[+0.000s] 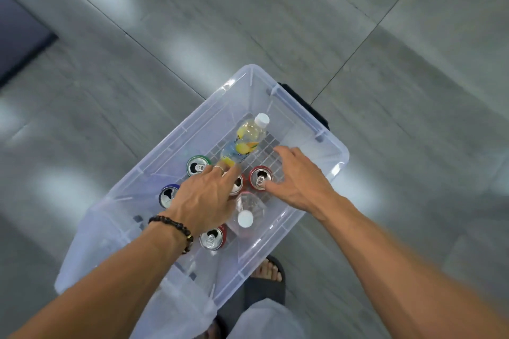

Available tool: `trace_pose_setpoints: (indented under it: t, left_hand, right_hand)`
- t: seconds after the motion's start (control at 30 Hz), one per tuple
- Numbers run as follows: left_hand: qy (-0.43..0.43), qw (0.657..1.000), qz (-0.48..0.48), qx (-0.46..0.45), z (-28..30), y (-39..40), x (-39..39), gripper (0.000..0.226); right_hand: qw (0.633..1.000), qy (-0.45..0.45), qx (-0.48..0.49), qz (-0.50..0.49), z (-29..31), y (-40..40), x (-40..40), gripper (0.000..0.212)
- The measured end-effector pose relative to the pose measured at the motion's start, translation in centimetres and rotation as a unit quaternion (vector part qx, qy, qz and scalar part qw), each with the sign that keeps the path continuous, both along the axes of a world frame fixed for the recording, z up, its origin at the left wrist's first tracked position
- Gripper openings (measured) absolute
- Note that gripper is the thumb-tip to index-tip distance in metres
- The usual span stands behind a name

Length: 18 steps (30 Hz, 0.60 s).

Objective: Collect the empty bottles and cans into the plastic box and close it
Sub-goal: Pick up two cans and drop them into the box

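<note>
1. Floor [303, 22]: grey tiles with dark grout lines. The box sits on it, right in front of your feet.
2. Plastic box [334, 153]: clear, open top, no lid on it. A black latch [305, 103] is on the far short end. Every bottle and can in view is already inside.
3. Your left hand [205, 201]: down in the box, fingers spread and reaching forward. The fingertips lie over the middle red can [239, 183] and the base of the yellow-label bottle. I cannot tell whether it grips either one. There's a ring on one finger and a dark bead bracelet [176, 228] on the wrist.
4. Your right hand [300, 176]: wide open, fingers spread, holding nothing. The thumb is touching or just beside the rim of the right red can [260, 177].
5. Yellow-label bottle [249, 137]: lying on its side mid-box, white cap towards the far end.
6. Clear bottle [249, 208]: lying on its side, white cap towards you, between the middle red can and the near red can.
7. Cans, all upright with tabs up: green can [197, 164] far left, blue can [168, 195] on the left wall side, near red can [213, 238] closest to you.
8. Sandal [268, 281]: dark, on your foot, just beside the box's near right corner.
</note>
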State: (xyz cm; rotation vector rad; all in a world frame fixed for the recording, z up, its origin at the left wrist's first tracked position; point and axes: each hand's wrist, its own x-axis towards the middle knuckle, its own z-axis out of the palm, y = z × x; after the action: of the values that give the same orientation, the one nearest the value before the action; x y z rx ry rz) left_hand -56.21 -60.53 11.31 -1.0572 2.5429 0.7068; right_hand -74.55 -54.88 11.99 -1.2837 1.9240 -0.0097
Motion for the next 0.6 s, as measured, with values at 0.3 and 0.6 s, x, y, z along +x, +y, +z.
trace_pose_setpoints:
  t: [0.3,0.6]
  left_hand:
    - [0.065,0.997,-0.047,-0.015,19.9,3.8,-2.5,0.050]
    - [0.133,0.978,-0.154,-0.046,41.2,11.1,-9.1,0.054]
  right_hand:
    - [0.985,0.021,-0.097,-0.138,20.9,6.2,-2.7,0.070]
    - [0.946,0.106,-0.171,-0.252,44.8,19.9,-7.2,0.076]
